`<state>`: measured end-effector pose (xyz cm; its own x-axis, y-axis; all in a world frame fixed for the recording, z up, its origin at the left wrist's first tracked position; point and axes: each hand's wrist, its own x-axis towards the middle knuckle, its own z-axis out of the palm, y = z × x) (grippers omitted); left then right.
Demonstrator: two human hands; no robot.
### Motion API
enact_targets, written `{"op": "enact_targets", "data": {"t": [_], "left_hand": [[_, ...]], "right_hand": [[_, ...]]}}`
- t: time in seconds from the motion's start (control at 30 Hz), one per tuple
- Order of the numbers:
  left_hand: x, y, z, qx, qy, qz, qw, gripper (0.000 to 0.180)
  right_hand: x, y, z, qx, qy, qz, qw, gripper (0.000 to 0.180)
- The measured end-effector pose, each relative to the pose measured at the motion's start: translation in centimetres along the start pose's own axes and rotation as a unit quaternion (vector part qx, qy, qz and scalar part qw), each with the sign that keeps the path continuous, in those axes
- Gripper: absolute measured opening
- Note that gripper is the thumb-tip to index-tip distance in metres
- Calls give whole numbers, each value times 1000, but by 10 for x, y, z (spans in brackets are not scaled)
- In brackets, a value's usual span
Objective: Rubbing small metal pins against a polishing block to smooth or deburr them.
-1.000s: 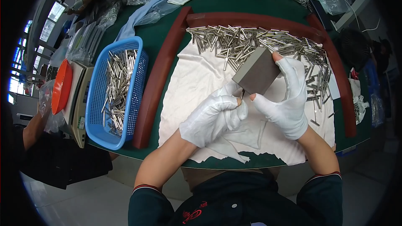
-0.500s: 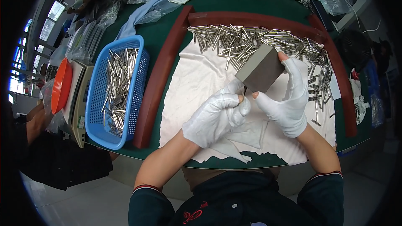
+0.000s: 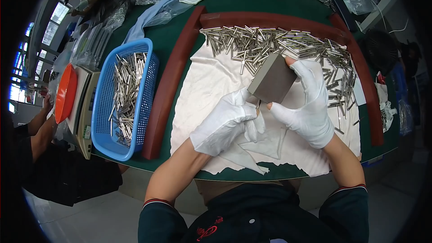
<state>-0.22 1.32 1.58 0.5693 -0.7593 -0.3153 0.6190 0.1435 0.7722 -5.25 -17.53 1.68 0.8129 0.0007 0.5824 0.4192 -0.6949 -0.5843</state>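
In a white glove with bare fingertips, my right hand (image 3: pixel 308 103) grips a grey-brown rectangular block (image 3: pixel 275 81) between thumb and fingers. The block is tilted, and its lower left corner is close to my left hand (image 3: pixel 229 119). That hand, gloved in white too, is closed in a pinch on a thin metal pin (image 3: pixel 258 104). Only the pin's upper end shows; the glove hides the rest. Beyond the block lies a heap of loose shiny metal pins (image 3: pixel 261 45) on a pale cloth (image 3: pixel 193 94). A folded white rag (image 3: pixel 265 146) is under my hands.
Dark red padded bars (image 3: pixel 173 85) border the cloth on the left, back and right. To the left stands a blue perforated basket (image 3: pixel 100 119) of pins, then a scale (image 3: pixel 88 108) and an orange tray (image 3: pixel 66 92). Another person's arm (image 3: pixel 42 128) is at far left.
The block and my right hand have shifted slightly left and down. My left hand has moved a little left and down, keeping its pinch.
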Motion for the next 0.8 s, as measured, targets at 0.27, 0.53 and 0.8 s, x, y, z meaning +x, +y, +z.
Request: {"op": "enact_targets", "data": {"t": [0.27, 0.53, 0.8], "left_hand": [[0, 8, 3, 39, 0, -29, 999, 36], [-2, 5, 2, 1, 3, -23, 1000, 37], [-4, 5, 7, -19, 7, 5, 1000, 41]], "right_hand": [[-2, -9, -3, -41, 10, -9, 999, 78], [1, -8, -5, -16, -19, 11, 1000, 78], [-5, -9, 1, 7, 25, 2, 1000, 78]]}}
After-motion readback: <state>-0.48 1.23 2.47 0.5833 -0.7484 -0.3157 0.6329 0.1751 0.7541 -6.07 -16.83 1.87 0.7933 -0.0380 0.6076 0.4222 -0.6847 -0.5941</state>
